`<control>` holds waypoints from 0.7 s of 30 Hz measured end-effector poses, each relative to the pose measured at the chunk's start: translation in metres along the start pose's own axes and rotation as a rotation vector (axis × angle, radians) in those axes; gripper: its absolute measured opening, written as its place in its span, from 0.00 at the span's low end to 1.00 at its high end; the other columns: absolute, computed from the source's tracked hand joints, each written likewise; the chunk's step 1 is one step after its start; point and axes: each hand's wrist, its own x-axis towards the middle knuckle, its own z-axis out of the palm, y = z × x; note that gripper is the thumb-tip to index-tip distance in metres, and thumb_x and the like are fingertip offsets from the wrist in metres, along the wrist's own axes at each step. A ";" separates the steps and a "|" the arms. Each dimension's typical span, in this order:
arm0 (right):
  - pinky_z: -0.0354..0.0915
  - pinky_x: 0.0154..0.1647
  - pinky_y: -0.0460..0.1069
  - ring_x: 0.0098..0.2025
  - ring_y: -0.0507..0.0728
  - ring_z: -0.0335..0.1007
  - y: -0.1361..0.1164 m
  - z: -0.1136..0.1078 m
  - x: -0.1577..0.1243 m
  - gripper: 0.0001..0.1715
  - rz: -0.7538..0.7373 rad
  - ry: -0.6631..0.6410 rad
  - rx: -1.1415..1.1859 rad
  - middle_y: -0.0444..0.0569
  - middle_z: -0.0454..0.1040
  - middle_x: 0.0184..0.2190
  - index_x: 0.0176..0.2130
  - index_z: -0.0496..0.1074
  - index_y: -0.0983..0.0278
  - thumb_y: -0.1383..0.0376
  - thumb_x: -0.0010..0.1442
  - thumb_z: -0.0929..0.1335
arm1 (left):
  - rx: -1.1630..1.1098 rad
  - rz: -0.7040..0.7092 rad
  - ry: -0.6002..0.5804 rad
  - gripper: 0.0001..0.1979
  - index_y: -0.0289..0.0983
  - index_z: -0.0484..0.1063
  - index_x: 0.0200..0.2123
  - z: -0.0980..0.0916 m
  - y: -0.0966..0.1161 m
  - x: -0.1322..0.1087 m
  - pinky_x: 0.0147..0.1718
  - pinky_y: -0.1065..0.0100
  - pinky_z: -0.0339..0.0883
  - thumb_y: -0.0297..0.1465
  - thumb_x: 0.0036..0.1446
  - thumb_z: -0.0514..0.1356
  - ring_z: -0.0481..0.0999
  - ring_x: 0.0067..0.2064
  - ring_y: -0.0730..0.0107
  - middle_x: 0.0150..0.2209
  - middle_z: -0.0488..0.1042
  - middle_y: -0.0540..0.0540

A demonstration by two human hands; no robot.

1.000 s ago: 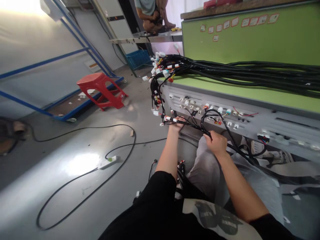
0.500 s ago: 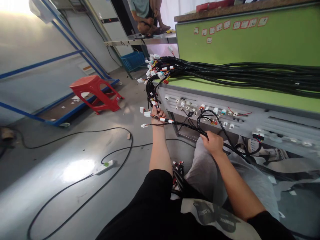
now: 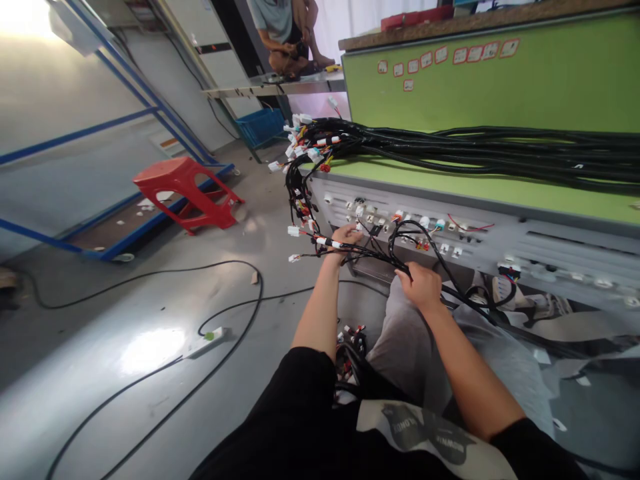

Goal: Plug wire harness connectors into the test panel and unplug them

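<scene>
My right hand point(image 3: 421, 287) is closed around the black trunk of a wire harness point(image 3: 373, 252), in front of the grey board. Its branches run left to loose white connectors point(image 3: 294, 231) that hang past the board's corner. My left hand point(image 3: 346, 236) is behind these branches, close to the board's left end. Its fingers are curled together, with a small white piece at the tips that I cannot make out. White connectors point(image 3: 360, 211) sit in a row along the grey test board point(image 3: 500, 233), and a looped black branch point(image 3: 400, 230) rises to them.
A thick bundle of black harnesses point(image 3: 475, 143) lies on the green bench point(image 3: 450, 175). A red stool point(image 3: 185, 190), a blue-framed rack point(image 3: 150, 240) and a power strip point(image 3: 207, 340) with a looping cable are at left. More harnesses point(image 3: 353, 353) lie by my leg. Another person point(image 3: 283, 33) sits beyond.
My left hand has moved right, from the loose connector ends toward the board, behind the branches. My right hand keeps its hold on the harness. The view has shifted slightly.
</scene>
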 end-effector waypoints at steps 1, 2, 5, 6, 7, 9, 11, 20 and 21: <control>0.50 0.29 0.47 0.28 0.54 0.67 0.000 0.000 0.000 0.22 0.001 0.003 0.005 0.51 0.76 0.28 0.36 0.72 0.66 0.52 0.60 0.60 | -0.015 -0.001 -0.011 0.02 0.34 0.68 0.30 0.006 0.000 0.000 0.18 0.71 0.49 0.23 0.52 0.58 0.57 0.17 0.77 0.17 0.63 0.52; 0.50 0.29 0.47 0.28 0.54 0.67 0.000 0.000 0.000 0.22 0.004 0.008 0.008 0.51 0.76 0.28 0.36 0.72 0.66 0.52 0.60 0.60 | -0.035 0.001 -0.025 0.03 0.34 0.68 0.28 0.012 0.002 0.000 0.18 0.71 0.48 0.25 0.54 0.56 0.56 0.17 0.78 0.17 0.63 0.51; 0.50 0.29 0.47 0.28 0.55 0.67 -0.001 -0.002 0.001 0.23 0.006 0.017 0.001 0.51 0.76 0.28 0.36 0.72 0.66 0.52 0.60 0.60 | -0.115 0.020 -0.090 0.08 0.34 0.69 0.29 0.028 0.007 0.000 0.18 0.70 0.47 0.30 0.58 0.53 0.53 0.16 0.79 0.20 0.64 0.48; 0.50 0.29 0.47 0.27 0.55 0.67 -0.002 -0.002 0.001 0.23 0.004 0.016 -0.004 0.51 0.76 0.28 0.36 0.72 0.66 0.52 0.60 0.60 | -0.146 0.022 -0.110 0.09 0.34 0.70 0.31 0.031 0.009 0.001 0.18 0.69 0.48 0.30 0.58 0.53 0.52 0.16 0.80 0.21 0.64 0.48; 0.50 0.29 0.47 0.27 0.55 0.67 -0.002 -0.002 0.001 0.23 0.002 0.014 -0.010 0.51 0.76 0.28 0.36 0.72 0.66 0.52 0.60 0.60 | -0.182 0.018 -0.127 0.09 0.34 0.70 0.32 0.034 0.010 0.002 0.18 0.69 0.48 0.31 0.59 0.52 0.51 0.16 0.81 0.22 0.64 0.48; 0.50 0.29 0.47 0.26 0.55 0.67 -0.002 -0.003 0.001 0.23 0.003 0.010 -0.017 0.51 0.76 0.27 0.36 0.72 0.66 0.52 0.60 0.60 | -0.258 0.007 -0.148 0.11 0.34 0.70 0.34 0.037 0.010 0.006 0.17 0.70 0.47 0.32 0.60 0.50 0.48 0.16 0.82 0.22 0.62 0.49; 0.50 0.29 0.47 0.26 0.55 0.67 -0.002 -0.003 0.001 0.22 0.006 0.011 -0.018 0.51 0.75 0.28 0.36 0.73 0.66 0.52 0.60 0.60 | -0.332 0.002 -0.164 0.11 0.33 0.70 0.35 0.038 0.009 0.011 0.17 0.71 0.46 0.32 0.60 0.50 0.48 0.16 0.83 0.22 0.61 0.50; 0.51 0.30 0.47 0.27 0.54 0.67 -0.003 -0.002 0.001 0.22 0.025 -0.010 -0.015 0.50 0.76 0.28 0.37 0.73 0.66 0.52 0.60 0.60 | -0.391 -0.018 -0.170 0.12 0.32 0.68 0.36 0.035 0.006 0.019 0.14 0.76 0.47 0.34 0.61 0.49 0.48 0.15 0.86 0.21 0.59 0.54; 0.51 0.30 0.47 0.27 0.54 0.67 -0.003 -0.003 0.001 0.22 0.023 -0.011 -0.011 0.50 0.76 0.28 0.37 0.73 0.66 0.53 0.60 0.60 | -0.398 -0.028 -0.163 0.12 0.32 0.68 0.35 0.035 0.006 0.019 0.14 0.76 0.47 0.34 0.61 0.49 0.48 0.15 0.86 0.21 0.59 0.54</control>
